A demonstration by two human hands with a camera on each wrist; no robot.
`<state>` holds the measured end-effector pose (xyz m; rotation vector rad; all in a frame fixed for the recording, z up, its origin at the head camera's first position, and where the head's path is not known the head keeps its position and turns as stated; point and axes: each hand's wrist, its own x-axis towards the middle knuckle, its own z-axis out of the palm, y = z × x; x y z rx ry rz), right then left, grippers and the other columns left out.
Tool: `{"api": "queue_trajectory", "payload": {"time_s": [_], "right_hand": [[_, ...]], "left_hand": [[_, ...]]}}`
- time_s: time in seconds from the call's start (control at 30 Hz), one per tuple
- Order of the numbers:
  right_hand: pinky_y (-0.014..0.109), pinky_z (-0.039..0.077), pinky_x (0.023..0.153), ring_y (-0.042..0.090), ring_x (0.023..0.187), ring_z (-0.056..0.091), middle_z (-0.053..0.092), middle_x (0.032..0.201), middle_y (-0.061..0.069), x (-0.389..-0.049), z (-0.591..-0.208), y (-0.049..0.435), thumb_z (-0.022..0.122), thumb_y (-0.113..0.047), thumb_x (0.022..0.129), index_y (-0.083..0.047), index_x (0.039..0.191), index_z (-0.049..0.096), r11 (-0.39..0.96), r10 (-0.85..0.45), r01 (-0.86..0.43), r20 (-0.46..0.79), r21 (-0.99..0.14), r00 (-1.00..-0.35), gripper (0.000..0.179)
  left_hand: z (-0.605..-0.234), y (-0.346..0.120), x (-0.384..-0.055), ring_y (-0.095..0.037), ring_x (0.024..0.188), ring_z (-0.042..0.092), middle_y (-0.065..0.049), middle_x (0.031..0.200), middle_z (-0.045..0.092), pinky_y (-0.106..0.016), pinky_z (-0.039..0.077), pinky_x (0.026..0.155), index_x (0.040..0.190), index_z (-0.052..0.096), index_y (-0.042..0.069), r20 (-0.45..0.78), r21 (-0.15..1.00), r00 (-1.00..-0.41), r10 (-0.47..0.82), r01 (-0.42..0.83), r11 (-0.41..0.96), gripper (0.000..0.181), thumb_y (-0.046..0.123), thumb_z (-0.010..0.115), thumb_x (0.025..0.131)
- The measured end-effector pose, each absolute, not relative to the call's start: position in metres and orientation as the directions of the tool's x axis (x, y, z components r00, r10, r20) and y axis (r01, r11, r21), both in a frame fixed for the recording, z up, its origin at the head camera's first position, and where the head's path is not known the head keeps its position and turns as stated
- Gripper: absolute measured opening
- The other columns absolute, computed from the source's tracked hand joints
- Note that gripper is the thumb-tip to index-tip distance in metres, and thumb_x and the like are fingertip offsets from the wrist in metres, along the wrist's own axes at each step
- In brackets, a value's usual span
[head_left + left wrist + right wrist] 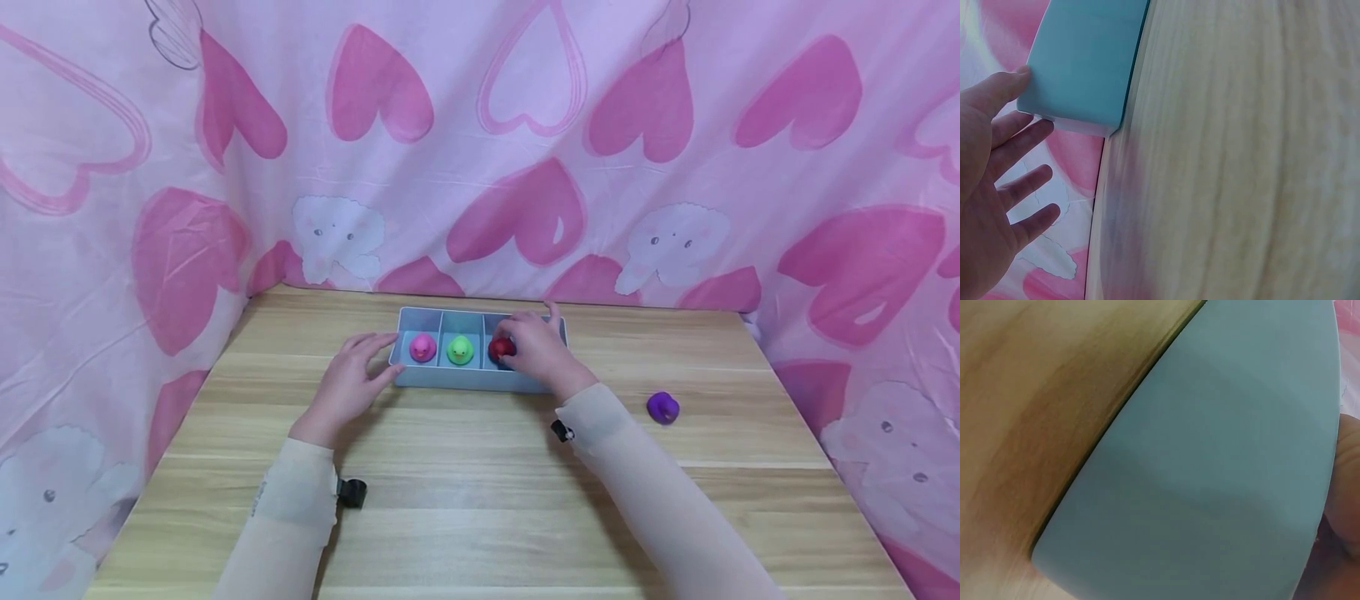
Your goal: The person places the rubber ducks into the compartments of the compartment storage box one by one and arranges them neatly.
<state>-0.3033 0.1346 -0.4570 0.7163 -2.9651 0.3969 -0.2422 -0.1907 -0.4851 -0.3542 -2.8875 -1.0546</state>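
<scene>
A blue-grey three-compartment box sits near the back of the table. A pink toy duck is in its left compartment and a green toy duck in the middle one. With thumb and fingertips my right hand pinches a red toy duck inside the right compartment, partly covering it. My left hand is at the box's left end, fingers spread and fairly straight. In the left wrist view the thumb touches the box corner. The right wrist view mostly shows the box's front wall.
A purple toy duck lies on the wooden table to the right of the box, near my right forearm. Behind the table hangs a pink curtain with hearts, which also runs along both sides.
</scene>
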Motion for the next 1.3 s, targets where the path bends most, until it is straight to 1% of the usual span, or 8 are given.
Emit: {"api": "queue_trajectory", "payload": {"time_s": [0.47,0.8,0.97,1.17,1.3], "right_hand": [[0.068,0.003,0.124,0.026,0.115,0.059,0.074,0.111,0.000,-0.305,-0.455,0.132,0.087,-0.019,0.084,-0.021,0.109,0.076,0.875,-0.435,-0.441,0.075,-0.202,-0.897,0.028],[0.069,0.002,0.124,0.026,0.117,0.060,0.073,0.113,0.001,-0.302,-0.452,0.131,0.088,-0.020,0.083,-0.021,0.112,0.075,0.880,-0.426,-0.429,0.063,-0.204,-0.903,0.033],[0.070,0.003,0.124,0.027,0.120,0.061,0.073,0.117,0.001,-0.298,-0.452,0.136,0.089,-0.021,0.083,-0.021,0.115,0.075,0.865,-0.436,-0.448,0.102,-0.227,-0.894,0.035],[0.070,-0.002,0.123,0.026,0.125,0.060,0.072,0.121,0.000,-0.294,-0.448,0.147,0.088,-0.021,0.083,-0.020,0.119,0.074,0.840,-0.417,-0.443,0.149,-0.314,-0.897,0.039],[0.067,-0.005,0.123,0.024,0.126,0.059,0.070,0.122,-0.001,-0.290,-0.440,0.156,0.087,-0.019,0.083,-0.020,0.118,0.074,0.827,-0.401,-0.439,0.179,-0.352,-0.899,0.037]], "left_hand": [[-0.484,-0.191,-0.243,-0.036,0.150,0.036,-0.010,0.156,0.051,-0.066,0.036,0.119,0.153,0.051,0.020,0.143,0.622,-0.969,0.201,0.246,0.744,0.061,0.040,0.069,0.099],[-0.485,-0.191,-0.243,-0.036,0.150,0.035,-0.010,0.157,0.050,-0.067,0.035,0.119,0.153,0.051,0.020,0.141,0.618,-0.970,0.199,0.243,0.748,0.061,0.043,0.068,0.099],[-0.486,-0.191,-0.242,-0.035,0.151,0.035,-0.009,0.158,0.049,-0.066,0.035,0.119,0.154,0.050,0.021,0.123,0.627,-0.973,0.197,0.230,0.744,0.061,0.043,0.068,0.100],[-0.484,-0.191,-0.242,-0.036,0.151,0.035,-0.010,0.157,0.050,-0.066,0.035,0.119,0.154,0.050,0.021,0.123,0.627,-0.972,0.202,0.234,0.743,0.061,0.042,0.068,0.100],[-0.483,-0.191,-0.242,-0.037,0.150,0.036,-0.011,0.156,0.051,-0.066,0.034,0.120,0.153,0.051,0.019,0.139,0.621,-0.969,0.204,0.245,0.744,0.060,0.041,0.068,0.100]]}}
